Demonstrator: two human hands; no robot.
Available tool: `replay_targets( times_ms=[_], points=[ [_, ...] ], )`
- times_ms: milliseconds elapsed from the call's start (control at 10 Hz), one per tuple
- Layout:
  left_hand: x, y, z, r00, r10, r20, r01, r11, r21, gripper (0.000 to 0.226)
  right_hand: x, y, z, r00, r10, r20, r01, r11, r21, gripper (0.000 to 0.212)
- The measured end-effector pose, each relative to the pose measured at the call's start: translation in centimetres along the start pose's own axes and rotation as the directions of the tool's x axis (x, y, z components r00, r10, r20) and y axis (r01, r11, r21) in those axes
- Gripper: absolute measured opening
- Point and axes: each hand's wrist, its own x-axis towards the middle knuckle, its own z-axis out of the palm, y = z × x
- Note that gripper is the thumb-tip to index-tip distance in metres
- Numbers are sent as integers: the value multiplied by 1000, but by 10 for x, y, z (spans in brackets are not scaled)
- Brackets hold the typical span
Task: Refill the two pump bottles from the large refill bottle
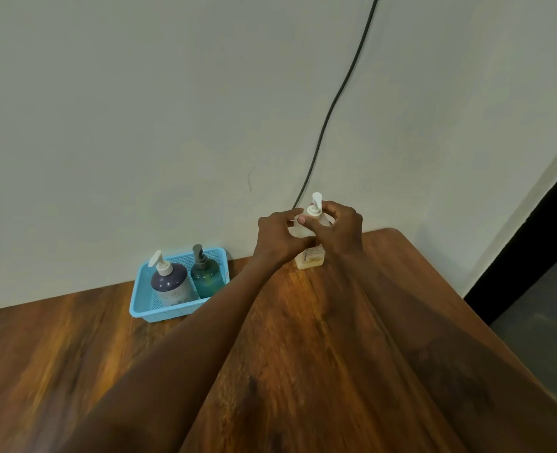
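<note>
Wooden table (pixel 303 348): clear pump bottle (pixel 310 260) stood upright near wall (pixel 140 125), shoulder gripped by left hand (pixel 278 238), white pump collar (pixel 313 210) pinched by right hand (pixel 342 230). Blue basket (pixel 140 308) seen well apart.

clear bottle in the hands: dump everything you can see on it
The clear bottle stands upright on the wooden table near its far edge, close to the wall. It looks like see-through plastic, pale yellowish low down, with a printed label on the front. A white pump sits on top. The left hand grips its shoulder; the right hand curls round the pump's collar. The hands hide its middle, so the fill level cannot be told.
</note>
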Motion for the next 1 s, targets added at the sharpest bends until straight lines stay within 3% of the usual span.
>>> replay_targets(
  times_ms=[500, 800, 1000],
  points=[
    [49, -53, 44, 994, -105, -42, 107, 994, 28, 53, 53, 69, 40, 996, 36, 84, -28, 996, -87, 56],
    [46, -53, 42, 994, -98, -42, 97, 995, -14, 55, 53, 65, 40, 991, 50, 128, -39, 995, -91, 59],
    [46, -33, 30, 995, -91, -32, 91, 996, -20, 62, 58, 44, 28, 991, 35, 129, -13, 985, -169, 76]
  ],
)
